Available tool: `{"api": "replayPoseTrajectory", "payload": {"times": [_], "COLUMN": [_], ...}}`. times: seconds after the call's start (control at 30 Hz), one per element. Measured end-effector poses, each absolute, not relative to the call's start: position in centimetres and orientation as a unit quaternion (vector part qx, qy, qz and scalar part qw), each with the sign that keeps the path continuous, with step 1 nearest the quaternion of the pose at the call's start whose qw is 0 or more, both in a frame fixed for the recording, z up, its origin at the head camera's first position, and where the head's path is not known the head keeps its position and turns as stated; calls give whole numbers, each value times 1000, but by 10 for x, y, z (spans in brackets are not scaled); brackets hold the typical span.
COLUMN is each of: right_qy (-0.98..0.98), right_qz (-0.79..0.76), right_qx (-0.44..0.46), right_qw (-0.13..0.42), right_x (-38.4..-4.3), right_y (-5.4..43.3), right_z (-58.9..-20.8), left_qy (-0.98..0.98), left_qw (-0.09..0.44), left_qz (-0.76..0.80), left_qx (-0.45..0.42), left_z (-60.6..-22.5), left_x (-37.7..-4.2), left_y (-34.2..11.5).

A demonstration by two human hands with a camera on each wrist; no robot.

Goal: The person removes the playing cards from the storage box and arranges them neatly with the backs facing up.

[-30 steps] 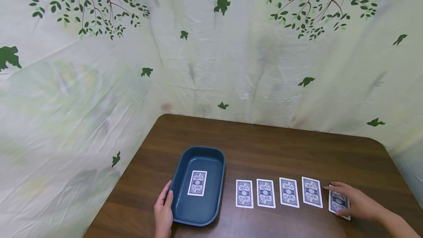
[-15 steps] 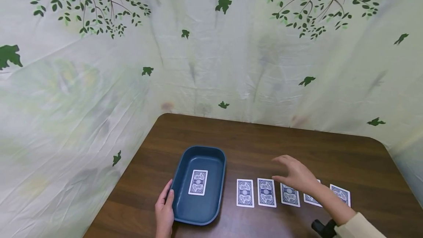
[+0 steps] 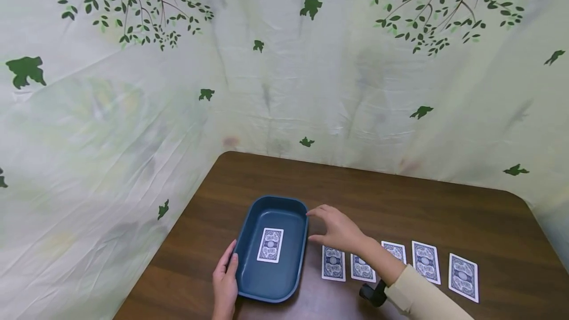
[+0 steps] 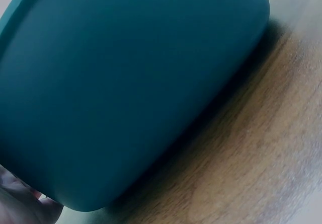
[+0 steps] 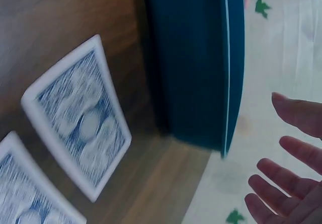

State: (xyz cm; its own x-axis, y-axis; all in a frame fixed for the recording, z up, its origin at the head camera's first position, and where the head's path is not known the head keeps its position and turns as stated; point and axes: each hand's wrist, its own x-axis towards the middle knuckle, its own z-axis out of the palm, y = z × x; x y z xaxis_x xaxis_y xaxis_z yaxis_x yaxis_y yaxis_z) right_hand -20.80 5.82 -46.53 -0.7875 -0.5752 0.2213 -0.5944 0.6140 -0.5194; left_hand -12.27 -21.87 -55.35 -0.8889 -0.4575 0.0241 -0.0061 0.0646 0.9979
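Note:
A dark blue tray (image 3: 266, 280) rests on the table, with one face-down playing card (image 3: 270, 245) inside it. My left hand (image 3: 225, 280) holds the tray's left side, its thumb at the rim. Just beyond the right rim is my right hand (image 3: 338, 228), thumb and fingers apart with nothing between them; the right wrist view shows its fingers (image 5: 287, 176) spread. To the right of the tray several blue-and-white playing cards lie face down in a row. Nearest the tray is one card (image 3: 333, 266); at the far end lies another card (image 3: 464, 279). My right forearm covers parts of the middle ones.
The brown wooden table (image 3: 364, 181) reaches back to a pale hanging cloth (image 3: 266, 102) printed with leaves and branches. A black wrist camera (image 3: 373, 294) sits below my right wrist, over the front of the card row.
My right hand has left the far-right card and swept left over the row to the tray's right rim, fingers apart. That card stays on the table. My left hand keeps its place.

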Motion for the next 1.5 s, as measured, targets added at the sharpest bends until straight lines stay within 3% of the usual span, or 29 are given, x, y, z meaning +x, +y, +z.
{"api": "replayPoseTrajectory", "payload": {"times": [0.4,0.73,1.03,1.3,1.5], "right_qy": [-887,-895,-915,-930,-930], "right_qz": [247,204,161,138,139], "right_qx": [388,388,356,323,322], "right_qw": [-47,-87,-103,-111,-108], "right_x": [-207,-207,-206,-208,-209], "right_y": [-15,-48,-63,-63,-63], "right_z": [-474,-494,-510,-517,-519], "left_qy": [-704,-714,-717,-703,-710], "left_qw": [174,114,116,154,139], "left_qz": [-669,-666,-661,-676,-671], "left_qx": [162,182,186,158,164], "left_z": [-553,-551,-550,-552,-551], "left_x": [-123,-122,-122,-121,-120], "left_y": [-219,-219,-221,-219,-220]}}
